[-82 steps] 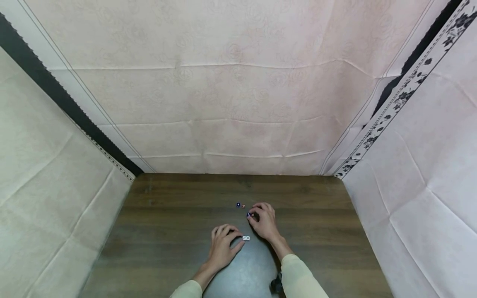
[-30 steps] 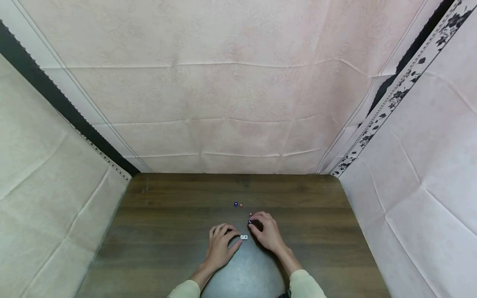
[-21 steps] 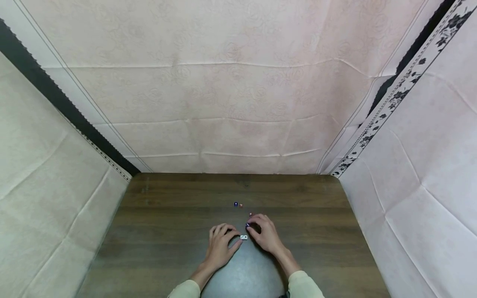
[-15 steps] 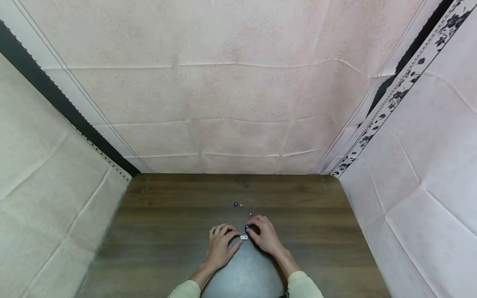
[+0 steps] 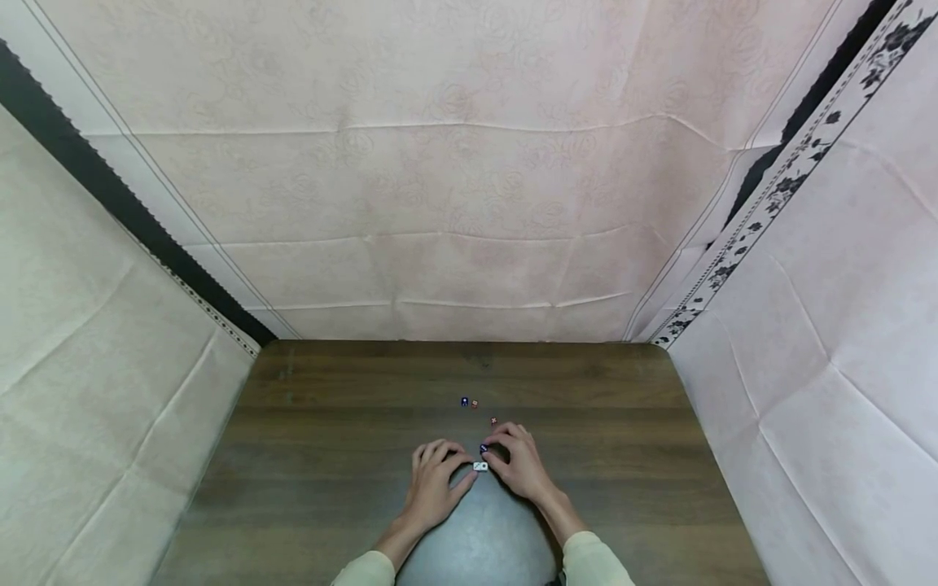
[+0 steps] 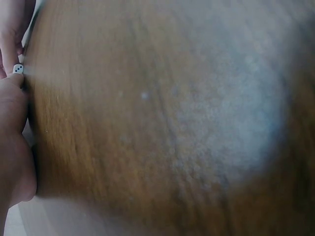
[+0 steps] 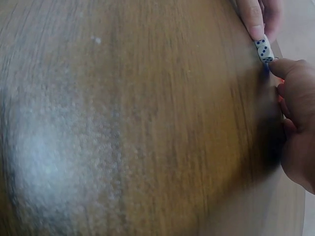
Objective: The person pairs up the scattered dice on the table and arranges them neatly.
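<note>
Two white dice (image 5: 480, 466) are sitting side by side on the table (image 5: 352, 423), the left hand (image 5: 437, 480) pinching them. The right hand (image 5: 520, 465) is clamping one blue die (image 5: 484, 448) just beyond. All are probably handling light, rigid, slick; opposite side faces are likely offering best grip.

Dark pips on white dice (image 7: 265, 51) — three, in a diagonal, on one face

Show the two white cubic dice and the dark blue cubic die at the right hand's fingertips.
Two white cubic dice (image 7: 265, 50), right wrist view: one's dotted face.
Dark blue cubic die (image 5: 484, 448), head view: visible middle.
</note>
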Motion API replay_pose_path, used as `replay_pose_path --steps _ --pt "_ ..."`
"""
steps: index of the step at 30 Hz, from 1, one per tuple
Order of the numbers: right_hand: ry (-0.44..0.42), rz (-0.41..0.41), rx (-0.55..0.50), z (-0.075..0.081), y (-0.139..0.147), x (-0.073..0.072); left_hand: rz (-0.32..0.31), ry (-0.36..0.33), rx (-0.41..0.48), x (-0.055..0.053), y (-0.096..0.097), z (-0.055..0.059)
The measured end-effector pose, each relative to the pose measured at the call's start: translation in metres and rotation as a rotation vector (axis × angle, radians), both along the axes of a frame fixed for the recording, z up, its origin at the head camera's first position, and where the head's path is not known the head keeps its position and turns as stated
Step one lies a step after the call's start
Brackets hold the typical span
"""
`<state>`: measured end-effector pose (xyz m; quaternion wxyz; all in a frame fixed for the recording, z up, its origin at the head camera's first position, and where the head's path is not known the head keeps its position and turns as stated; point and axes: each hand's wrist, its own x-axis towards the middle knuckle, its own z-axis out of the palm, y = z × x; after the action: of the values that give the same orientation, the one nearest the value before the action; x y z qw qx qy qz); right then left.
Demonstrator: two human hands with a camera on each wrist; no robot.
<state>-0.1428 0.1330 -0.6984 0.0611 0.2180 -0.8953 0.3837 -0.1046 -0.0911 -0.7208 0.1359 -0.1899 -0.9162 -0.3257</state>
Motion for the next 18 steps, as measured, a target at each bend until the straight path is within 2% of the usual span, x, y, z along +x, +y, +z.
replay_pose_path --steps 9,18 --pt "0.007 -0.004 0.011 -0.0026 -0.0011 -0.0018 0.005 0.005 0.005 -0.0003 0.0004 -0.0015" --pt "-0.042 0.001 0.009 -0.0031 0.0008 -0.0026 0.009 0.003 -0.007 -0.0002 0.0002 -0.0012"
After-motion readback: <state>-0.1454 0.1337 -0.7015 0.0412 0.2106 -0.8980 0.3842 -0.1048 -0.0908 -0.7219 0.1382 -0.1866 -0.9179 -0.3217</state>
